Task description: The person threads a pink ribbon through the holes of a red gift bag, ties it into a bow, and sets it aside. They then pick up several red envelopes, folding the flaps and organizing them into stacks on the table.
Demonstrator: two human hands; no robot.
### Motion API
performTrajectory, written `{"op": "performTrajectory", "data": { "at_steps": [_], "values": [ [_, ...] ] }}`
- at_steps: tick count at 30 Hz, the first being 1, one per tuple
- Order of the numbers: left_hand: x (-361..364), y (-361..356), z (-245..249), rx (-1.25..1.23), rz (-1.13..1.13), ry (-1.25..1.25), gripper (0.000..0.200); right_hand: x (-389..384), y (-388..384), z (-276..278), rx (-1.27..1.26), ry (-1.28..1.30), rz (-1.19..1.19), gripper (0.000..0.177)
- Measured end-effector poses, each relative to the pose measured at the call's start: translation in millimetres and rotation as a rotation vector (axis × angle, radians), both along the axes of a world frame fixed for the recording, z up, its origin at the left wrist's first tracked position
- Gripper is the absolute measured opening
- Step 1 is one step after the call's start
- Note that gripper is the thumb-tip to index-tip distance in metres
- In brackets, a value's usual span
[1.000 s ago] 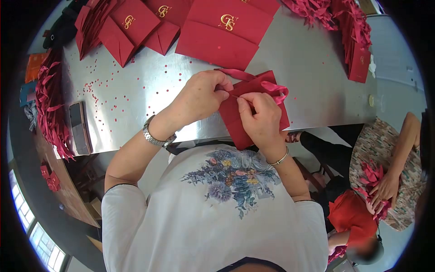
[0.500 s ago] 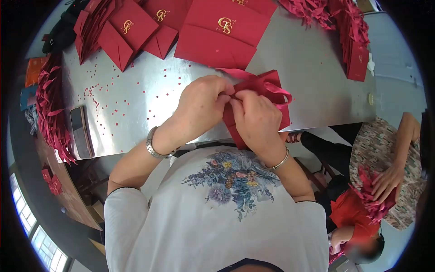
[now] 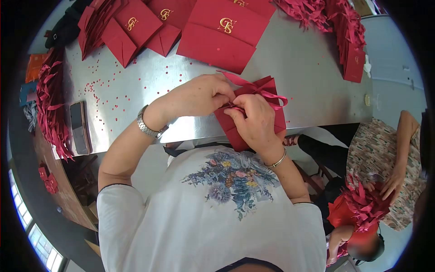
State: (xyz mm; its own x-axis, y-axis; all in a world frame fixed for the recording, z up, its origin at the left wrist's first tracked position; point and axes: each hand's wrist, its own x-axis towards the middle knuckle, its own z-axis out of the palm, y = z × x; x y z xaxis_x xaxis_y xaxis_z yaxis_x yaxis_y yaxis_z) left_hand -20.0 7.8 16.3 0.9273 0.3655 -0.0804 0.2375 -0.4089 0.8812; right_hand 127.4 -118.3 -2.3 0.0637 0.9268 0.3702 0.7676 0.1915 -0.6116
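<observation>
A small red paper gift bag lies at the table's near edge, its lower end jutting past it. A glossy red ribbon loops across its upper part. My left hand, with a watch on the wrist, comes in from the left; thumb and forefinger are pinched on what looks like ribbon at the bag's left side. My right hand, a bangle at its wrist, rests over the bag with thumb and forefinger closed on its edge. A dark red strip shows between the fingertips; the exact grip is partly hidden.
Large red bags with gold lettering lie along the far side of the metal table. Ribboned bag stacks stand at far right and left. A phone and red dots lie at left. Two people are at right.
My left hand has moved slightly left, its fingers drawing a little apart from my right fingertips. The bag has shifted slightly left. At right, the co-worker's ribboned bundle has moved.
</observation>
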Motion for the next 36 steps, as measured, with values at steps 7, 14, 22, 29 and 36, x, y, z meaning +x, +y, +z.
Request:
{"op": "performTrajectory", "data": {
  "at_steps": [7,14,22,29,36],
  "values": [
    [3.5,-0.7,12.8,0.099,-0.023,0.005,0.009,0.7,1.8,2.5,0.002,0.015,-0.016,0.026],
    [4.7,-5.4,-0.2,0.462,0.232,0.001,0.011,-2.5,-16.8,3.7,0.168,-0.273,0.091,0.04],
    [-0.7,2.5,-6.1,0.492,0.268,0.003,0.012,-0.2,-18.6,-26.6,0.191,-0.18,-0.107,0.088],
    [-44.6,40.9,3.9,0.58,0.705,0.144,0.012,0.7,-17.1,-22.9,0.047,-0.157,-0.137,0.103],
    [-10.1,3.4,-1.4,0.792,0.573,-0.228,0.028,2.3,-19.8,-25.7,0.076,-0.136,-0.128,0.1]
  ]
}}
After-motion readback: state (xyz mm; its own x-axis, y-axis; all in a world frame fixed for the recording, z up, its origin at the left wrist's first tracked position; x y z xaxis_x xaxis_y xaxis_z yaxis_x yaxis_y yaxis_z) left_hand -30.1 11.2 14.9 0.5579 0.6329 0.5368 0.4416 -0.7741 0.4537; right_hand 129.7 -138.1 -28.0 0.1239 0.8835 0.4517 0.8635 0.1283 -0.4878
